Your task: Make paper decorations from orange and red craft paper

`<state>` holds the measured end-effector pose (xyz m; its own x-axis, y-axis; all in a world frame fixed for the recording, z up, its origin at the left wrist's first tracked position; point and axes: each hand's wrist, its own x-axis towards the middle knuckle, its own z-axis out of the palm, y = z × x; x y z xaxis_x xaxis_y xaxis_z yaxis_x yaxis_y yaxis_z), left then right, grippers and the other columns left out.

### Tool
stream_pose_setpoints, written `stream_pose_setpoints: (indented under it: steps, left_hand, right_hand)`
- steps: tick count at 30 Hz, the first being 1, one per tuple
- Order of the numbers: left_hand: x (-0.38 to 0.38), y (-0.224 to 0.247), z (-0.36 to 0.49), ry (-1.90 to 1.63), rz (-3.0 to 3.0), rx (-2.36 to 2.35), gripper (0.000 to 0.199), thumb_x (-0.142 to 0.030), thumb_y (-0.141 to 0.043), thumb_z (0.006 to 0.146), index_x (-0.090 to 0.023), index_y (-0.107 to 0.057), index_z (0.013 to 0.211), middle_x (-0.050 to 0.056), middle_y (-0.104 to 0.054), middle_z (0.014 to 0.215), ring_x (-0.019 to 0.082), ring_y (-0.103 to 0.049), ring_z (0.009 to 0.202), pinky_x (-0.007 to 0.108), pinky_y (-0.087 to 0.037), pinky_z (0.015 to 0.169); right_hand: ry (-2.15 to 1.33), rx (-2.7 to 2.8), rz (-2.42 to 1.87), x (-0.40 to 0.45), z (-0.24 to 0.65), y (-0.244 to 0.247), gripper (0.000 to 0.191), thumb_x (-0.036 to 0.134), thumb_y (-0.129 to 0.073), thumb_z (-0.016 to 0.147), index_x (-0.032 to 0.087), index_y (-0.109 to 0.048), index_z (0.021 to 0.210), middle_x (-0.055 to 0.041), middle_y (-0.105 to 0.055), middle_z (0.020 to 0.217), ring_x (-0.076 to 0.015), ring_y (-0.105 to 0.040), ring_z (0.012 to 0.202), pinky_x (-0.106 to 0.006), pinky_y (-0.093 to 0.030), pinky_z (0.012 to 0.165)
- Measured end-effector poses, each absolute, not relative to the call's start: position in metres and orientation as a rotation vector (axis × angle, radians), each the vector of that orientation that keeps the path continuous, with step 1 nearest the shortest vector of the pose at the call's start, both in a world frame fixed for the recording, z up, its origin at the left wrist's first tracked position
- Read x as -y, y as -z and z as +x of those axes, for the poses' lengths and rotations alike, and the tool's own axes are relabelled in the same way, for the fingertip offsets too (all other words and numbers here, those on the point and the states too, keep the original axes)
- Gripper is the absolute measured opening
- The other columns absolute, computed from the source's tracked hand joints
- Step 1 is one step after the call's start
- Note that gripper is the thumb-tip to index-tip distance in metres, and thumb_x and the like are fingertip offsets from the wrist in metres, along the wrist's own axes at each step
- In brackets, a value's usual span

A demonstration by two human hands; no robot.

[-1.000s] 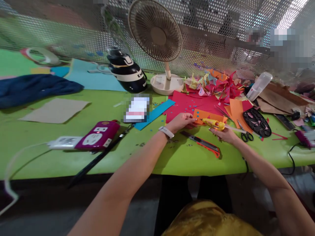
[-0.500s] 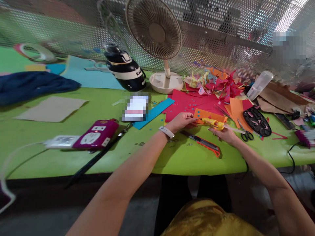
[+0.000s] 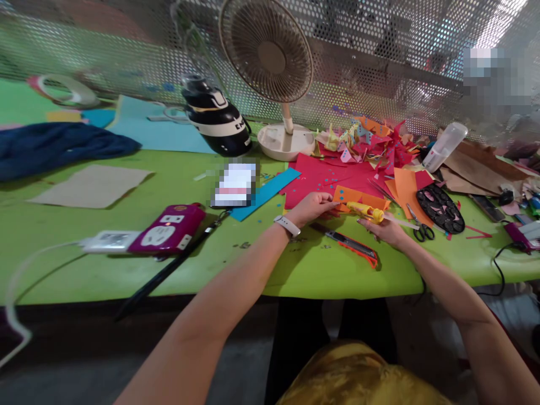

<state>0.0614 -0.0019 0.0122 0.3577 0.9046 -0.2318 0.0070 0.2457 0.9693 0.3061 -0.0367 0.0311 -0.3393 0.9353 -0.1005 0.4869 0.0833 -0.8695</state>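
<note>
My R grip (image 3: 386, 229) clasped the glue gun (image 3: 365, 212) (prob light, stiff; handle best), L grip (image 3: 311, 208), pinch unclear, at 9 o'clock on orange paper (image 3: 371, 200).

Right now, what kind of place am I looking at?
Probably a craft work area: there's a yellow glue gun, a utility knife and a pile of colorful paper on the green table.

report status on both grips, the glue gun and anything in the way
Right grip closed on yellow glue gun, tip pointing left. Left grip at orange paper, hold unclear. Orange-edged cutter lying on the near side, not blocking.
</note>
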Motion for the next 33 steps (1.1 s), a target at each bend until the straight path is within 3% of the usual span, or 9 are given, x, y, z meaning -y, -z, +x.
stream_pose_setpoints:
  steps: [11,33]
  left_hand:
    - [-0.0011,-0.0059,0.0609,-0.824,1.175,-0.983,0.055,-0.056,-0.085,0.059,-0.014,-0.065,0.087,0.006,-0.075,0.086,0.016,-0.07,0.075,0.028,-0.054,0.068]
    - [0.0002,-0.0075,0.0618,-0.807,1.19,-1.006,0.045,-0.051,-0.083,0.067,-0.016,-0.062,0.084,0.006,-0.075,0.087,0.018,-0.072,0.081,0.027,-0.055,0.069]
  right_hand:
    - [-1.158,1.912,-1.441,0.0384,0.3052,-0.0346,0.048,0.063,-0.066,0.074,0.017,-0.064,0.086,0.0045,-0.05,0.051,-0.0093,-0.045,0.041,-0.022,-0.038,0.039]
    - [-1.129,1.948,-1.472,0.0396,0.3053,-0.0366,0.047,0.062,-0.065,0.076,0.017,-0.066,0.089,0.0019,-0.052,0.053,-0.0121,-0.048,0.046,-0.025,-0.04,0.045]
